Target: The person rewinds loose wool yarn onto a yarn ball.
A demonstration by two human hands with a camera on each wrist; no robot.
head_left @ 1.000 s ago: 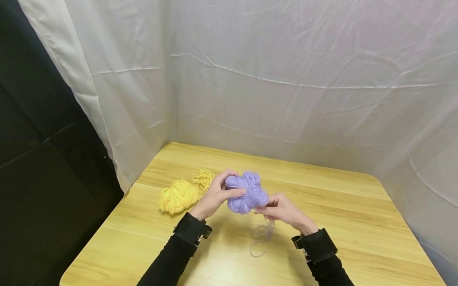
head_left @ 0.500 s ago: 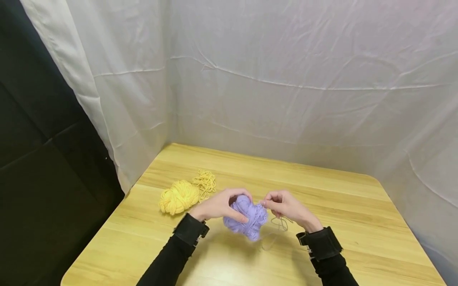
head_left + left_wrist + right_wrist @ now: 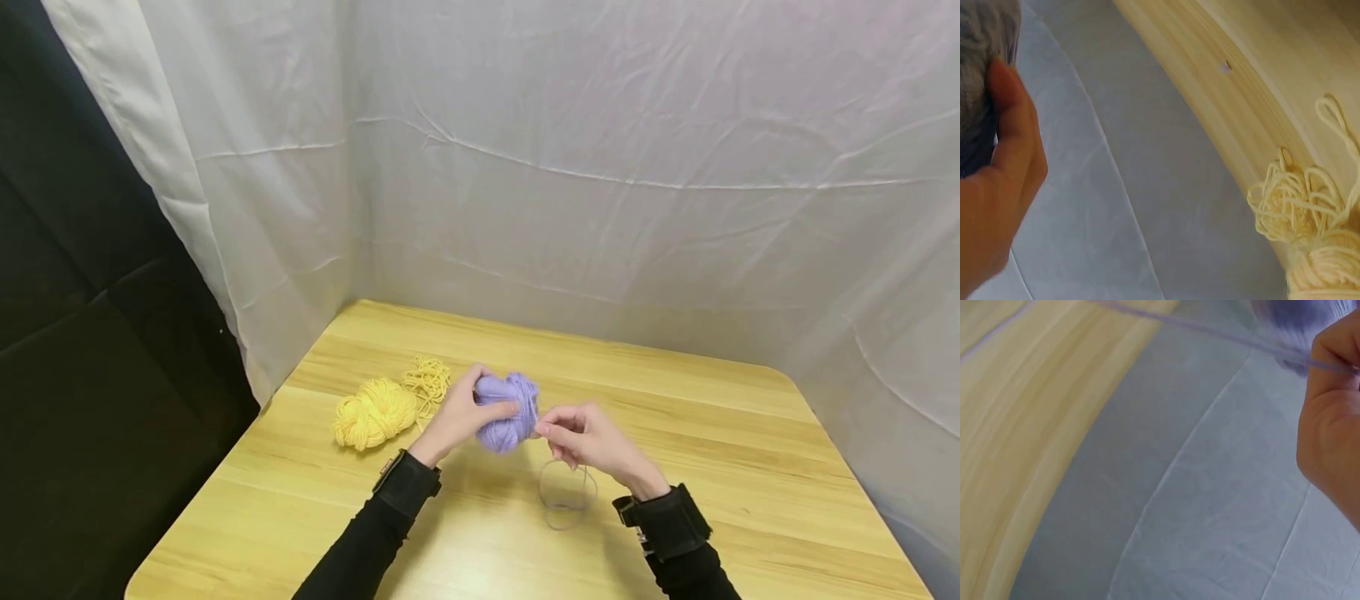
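Purple soft wool ball (image 3: 508,410) sits above the table's middle, clamped in the curled fingers of the left hand (image 3: 459,417). At its four o'clock the right hand (image 3: 588,439) pinches the loose purple strand (image 3: 567,493). That slack loop could snag and knot if tugged unevenly.

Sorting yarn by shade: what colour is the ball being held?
Purple yarn ball; the head view shows it best.

Your left hand (image 3: 459,417) holds the yarn ball (image 3: 508,410) above the table (image 3: 720,467) centre, your right hand (image 3: 588,440) just right of it. Loose strand (image 3: 566,493) lies below, toward the near edge. Second skein (image 3: 373,412) sits near the left edge.
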